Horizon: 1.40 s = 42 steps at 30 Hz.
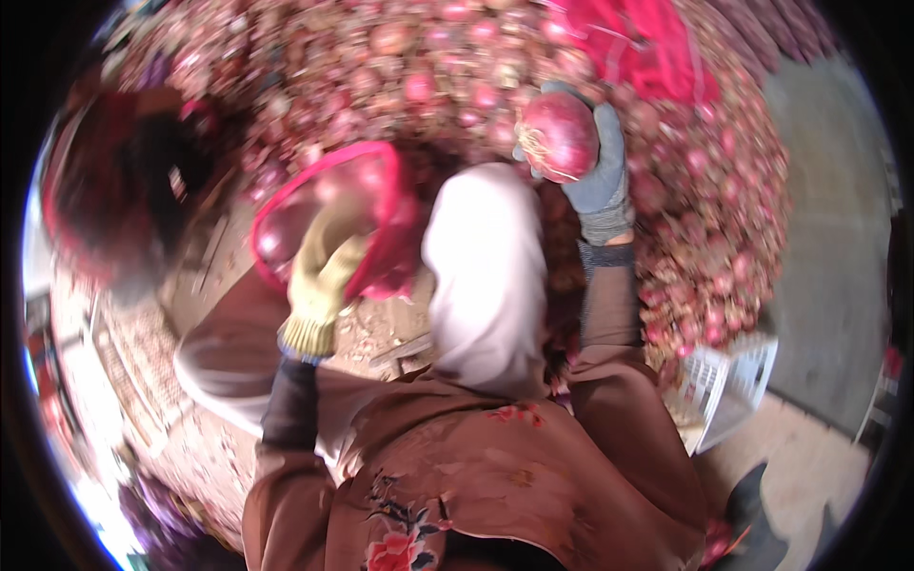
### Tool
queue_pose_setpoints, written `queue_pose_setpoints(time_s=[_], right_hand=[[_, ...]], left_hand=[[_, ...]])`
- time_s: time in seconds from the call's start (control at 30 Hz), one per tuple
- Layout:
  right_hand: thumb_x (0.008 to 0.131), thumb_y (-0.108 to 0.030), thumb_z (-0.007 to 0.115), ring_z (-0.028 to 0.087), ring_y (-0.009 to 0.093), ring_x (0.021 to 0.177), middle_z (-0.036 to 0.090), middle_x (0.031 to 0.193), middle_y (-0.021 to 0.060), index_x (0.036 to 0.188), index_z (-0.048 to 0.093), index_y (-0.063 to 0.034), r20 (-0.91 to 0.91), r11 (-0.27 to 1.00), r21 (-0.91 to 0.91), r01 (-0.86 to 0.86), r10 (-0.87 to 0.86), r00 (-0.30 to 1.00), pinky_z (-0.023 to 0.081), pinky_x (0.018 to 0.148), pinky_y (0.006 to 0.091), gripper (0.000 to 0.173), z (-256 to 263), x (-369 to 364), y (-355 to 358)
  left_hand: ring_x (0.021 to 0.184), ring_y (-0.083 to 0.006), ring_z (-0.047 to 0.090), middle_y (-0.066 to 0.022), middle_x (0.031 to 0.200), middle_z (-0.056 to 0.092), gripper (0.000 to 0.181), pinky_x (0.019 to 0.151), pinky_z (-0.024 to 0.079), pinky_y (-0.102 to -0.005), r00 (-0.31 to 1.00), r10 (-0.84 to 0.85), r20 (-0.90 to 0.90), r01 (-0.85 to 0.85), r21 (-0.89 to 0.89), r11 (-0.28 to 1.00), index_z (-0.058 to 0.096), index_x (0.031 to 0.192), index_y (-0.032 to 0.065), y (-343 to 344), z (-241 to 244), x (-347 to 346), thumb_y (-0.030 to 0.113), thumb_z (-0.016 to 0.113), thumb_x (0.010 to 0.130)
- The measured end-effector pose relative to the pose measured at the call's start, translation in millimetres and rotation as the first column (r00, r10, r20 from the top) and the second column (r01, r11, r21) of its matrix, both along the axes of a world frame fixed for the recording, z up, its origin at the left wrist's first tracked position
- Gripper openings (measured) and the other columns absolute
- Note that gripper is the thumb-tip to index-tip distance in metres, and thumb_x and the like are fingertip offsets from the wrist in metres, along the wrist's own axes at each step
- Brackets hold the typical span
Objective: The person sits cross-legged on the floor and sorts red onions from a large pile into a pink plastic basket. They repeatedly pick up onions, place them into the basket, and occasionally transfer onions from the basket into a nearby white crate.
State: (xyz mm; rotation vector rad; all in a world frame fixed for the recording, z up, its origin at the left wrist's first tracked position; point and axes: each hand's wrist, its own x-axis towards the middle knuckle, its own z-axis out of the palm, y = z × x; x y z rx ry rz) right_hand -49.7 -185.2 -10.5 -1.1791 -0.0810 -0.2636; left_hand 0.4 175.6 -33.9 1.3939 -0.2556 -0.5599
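Note:
A large red onion (560, 137) with dry roots lies in my right hand (596, 168), which wears a grey-blue glove. My left hand (325, 275), in a pale yellow knitted glove, reaches over the near rim of a pink container (391, 171) that holds several red onions (275, 239). The fingers of that hand are blurred and partly inside the container, so whether they grip anything is hidden. Beyond both hands spreads a big heap of red onions (421, 86).
Pink-red mesh material (643, 50) lies on the heap at the upper right. A white plastic crate (721, 389) stands right of my right arm. Another person (128, 185) is close at the left, blurred. Filled purple sacks (757, 28) are at the top right.

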Motion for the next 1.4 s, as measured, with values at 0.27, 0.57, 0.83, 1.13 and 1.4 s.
queue_pose_setpoints(time_s=[0.27,0.57,0.83,1.13,1.4], right_hand=[[0.106,-0.033,0.052,0.069,0.018,0.098,0.068,0.119,0.0119,0.138,0.056,-0.0001,-0.106,0.897,-0.442,0.024,-0.078,0.991,0.056,0.081,0.027,0.047,64.0,74.4,123.3],[0.103,-0.024,0.058,0.07,0.015,0.091,0.071,0.107,0.0071,0.129,0.064,-0.0026,-0.512,0.835,-0.47,0.286,-0.522,0.682,0.056,0.078,0.0272,0.034,-57.7,-40.4,-20.7],[0.097,-0.038,0.061,0.064,0.038,0.116,0.066,0.125,0.0208,0.133,0.06,-0.0134,-0.468,0.229,-0.86,-0.456,-0.709,0.527,0.052,0.091,0.0432,0.044,-262.5,-173.2,-73.0],[0.092,-0.04,0.064,0.066,0.03,0.11,0.066,0.123,0.014,0.138,0.052,-0.015,-0.367,0.523,-0.81,0.265,-0.805,0.466,0.053,0.088,0.0429,0.054,-323.5,-123.6,-20.7],[0.094,-0.045,0.062,0.066,0.017,0.097,0.068,0.109,0.007,0.122,0.062,-0.0075,-0.153,0.462,-0.781,0.421,-0.794,0.588,0.058,0.078,0.0348,0.047,-239.8,-202.7,-57.4]], left_hand=[[0.106,-0.0186,0.063,-0.0091,0.118,0.065,0.06,0.094,0.053,-0.0321,0.912,0.408,0.037,-0.409,0.068,0.91,0.058,0.135,0.0056,21.5,36.6,68.6,0.011,0.078,0.079],[0.114,-0.0383,0.061,-0.0166,0.13,0.058,0.066,0.094,0.054,-0.0482,0.785,-0.545,0.295,-0.063,0.913,0.403,0.055,0.14,0.0197,-10.2,-36.1,45.0,0.025,0.075,0.078],[0.119,-0.0391,0.056,-0.0154,0.136,0.054,0.064,0.098,0.05,-0.0482,0.702,-0.625,0.342,-0.168,0.932,0.321,0.053,0.14,0.0201,-30.0,-64.9,40.1,0.023,0.073,0.08],[0.125,-0.04,0.051,-0.014,0.141,0.05,0.062,0.103,0.047,-0.0483,0.691,-0.665,0.285,-0.15,0.956,0.253,0.052,0.141,0.0204,-38.1,-67.0,41.5,0.02,0.072,0.082],[0.129,-0.0267,0.05,-0.0104,0.141,0.05,0.057,0.106,0.045,-0.0371,0.855,-0.332,0.398,-0.161,0.813,0.559,0.055,0.138,0.0077,6.2,-54.4,46.4,0.002,0.064,0.081]])
